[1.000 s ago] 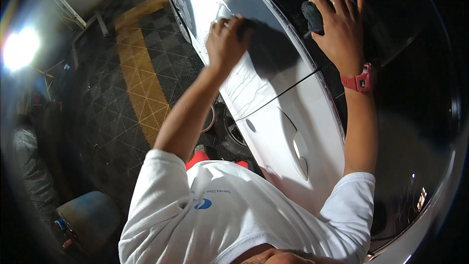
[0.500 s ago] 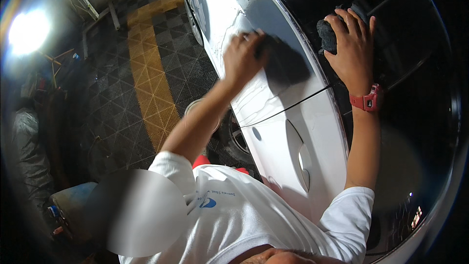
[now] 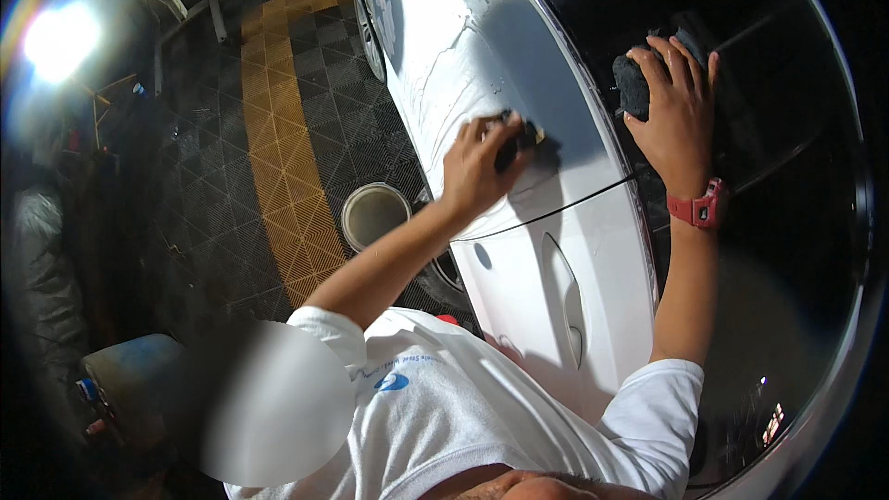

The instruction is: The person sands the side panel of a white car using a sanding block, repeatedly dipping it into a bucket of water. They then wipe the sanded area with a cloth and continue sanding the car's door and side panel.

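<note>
My left hand (image 3: pixel 480 168) is closed around a small dark pad (image 3: pixel 511 141) with a yellowish edge, pressed against the white car's side panel (image 3: pixel 579 120). The pad is mostly hidden by my fingers, so its exact kind cannot be told. Streaks of water run down the panel around it. On the glossy black surface above, my right hand (image 3: pixel 674 125), with a red watch (image 3: pixel 701 205) on the wrist, grips a bunched dark grey cloth (image 3: pixel 632 88). Its fingers curve over the cloth, and part of it sticks out on the thumb side.
A round bucket (image 3: pixel 376 215) stands on the floor beside the car's wheel. The door handle (image 3: pixel 574 306) lies nearer to me. Black floor tiles carry a yellow band (image 3: pixel 278 139). A bright lamp (image 3: pixel 61 42) shines at the far left, above a grey covered shape (image 3: pixel 42 259).
My left hand has slid nearer and to the right along the panel with the dark pad. The right hand keeps its hold on the cloth. More of the bucket shows.
</note>
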{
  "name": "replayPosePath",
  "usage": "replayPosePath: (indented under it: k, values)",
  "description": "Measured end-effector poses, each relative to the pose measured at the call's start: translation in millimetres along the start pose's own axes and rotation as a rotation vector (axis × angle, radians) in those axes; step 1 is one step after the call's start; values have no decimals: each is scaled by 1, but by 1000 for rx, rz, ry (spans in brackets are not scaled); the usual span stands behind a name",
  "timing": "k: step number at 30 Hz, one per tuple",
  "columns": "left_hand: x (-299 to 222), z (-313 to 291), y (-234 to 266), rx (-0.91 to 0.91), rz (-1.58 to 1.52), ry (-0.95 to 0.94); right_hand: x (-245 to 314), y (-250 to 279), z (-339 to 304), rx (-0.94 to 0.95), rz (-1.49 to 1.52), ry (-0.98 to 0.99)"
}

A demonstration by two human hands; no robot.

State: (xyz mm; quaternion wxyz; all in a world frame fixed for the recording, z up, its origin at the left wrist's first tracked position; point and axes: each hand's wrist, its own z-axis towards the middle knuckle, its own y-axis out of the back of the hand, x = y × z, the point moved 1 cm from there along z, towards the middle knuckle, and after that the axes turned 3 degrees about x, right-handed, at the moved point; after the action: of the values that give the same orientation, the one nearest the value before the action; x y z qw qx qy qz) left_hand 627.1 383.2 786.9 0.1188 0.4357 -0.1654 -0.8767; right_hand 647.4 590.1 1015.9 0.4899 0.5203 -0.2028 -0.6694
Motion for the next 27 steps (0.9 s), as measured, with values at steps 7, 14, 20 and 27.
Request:
replayPosePath:
  k: [7, 14, 20, 27]
  values:
    - [68, 105, 6, -338, 47, 294, 10, 6, 6, 0, -25, 17]
    - [-6, -52, -29, -58, -146, 35, 9, 4, -5, -47, -2, 104]
    - [66, 85, 0, -365, -95, 272, 19, 19, 4, -46, 283, 361]
    - [-27, -72, -35, -86, -186, 39, 49, -3, 33, 57, 433, 266]
